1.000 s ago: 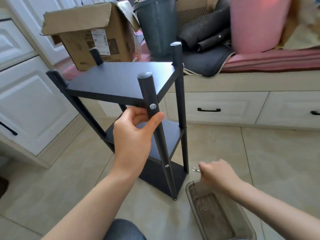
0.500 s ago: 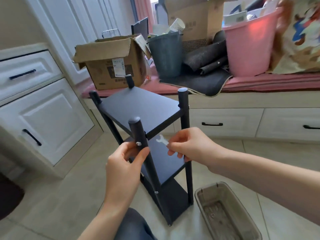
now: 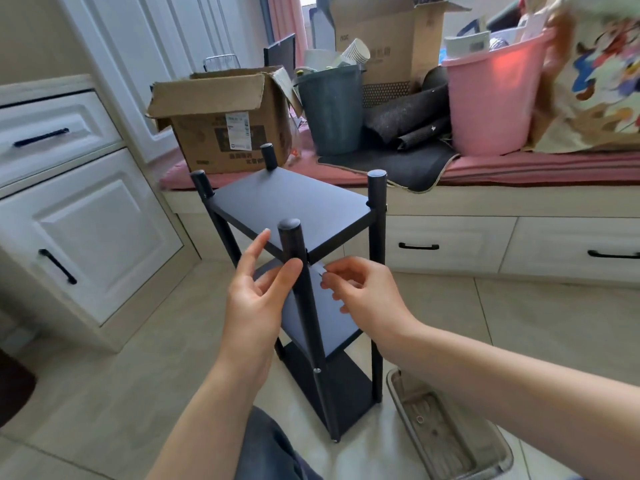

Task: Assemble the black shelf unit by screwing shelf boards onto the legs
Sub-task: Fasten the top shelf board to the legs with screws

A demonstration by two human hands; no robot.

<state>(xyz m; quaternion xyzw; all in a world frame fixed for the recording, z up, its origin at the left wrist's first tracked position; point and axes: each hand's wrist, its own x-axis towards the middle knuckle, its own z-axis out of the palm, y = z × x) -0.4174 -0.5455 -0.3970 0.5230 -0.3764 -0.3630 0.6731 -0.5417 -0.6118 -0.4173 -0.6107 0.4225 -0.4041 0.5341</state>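
You were at the tightening step: the black shelf unit (image 3: 298,271) already stood on the tiled floor (image 3: 104,393) in front of you with three boards carried between its four legs, and your attention was on the joint where the top shelf board (image 3: 291,202) met the near leg (image 3: 301,289). Your right hand (image 3: 360,292) had its thumb and forefinger pinched on a small flat pale piece (image 3: 320,269), probably a little wrench, held just beside that leg right under the top board; the other fingers were curled loosely. Your left hand (image 3: 259,289) was spread wide and gripped nothing firmly, its thumb resting against the leg and its fingers reaching behind it, which reads as steadying. I could not see the screw head at this joint, since your hands covered it.

The next move probably called for seating the tool squarely on the fastener and turning it while the left hand kept the leg from twisting.

The unit's long axis ran vertically, legs upright with their capped ends pointing up. The boards lay level, their longer side running away from you toward the window bench (image 3: 485,202). A clear plastic tray (image 3: 498,441), holding at least one small ring-shaped piece, sat on the floor just right of the unit's base.
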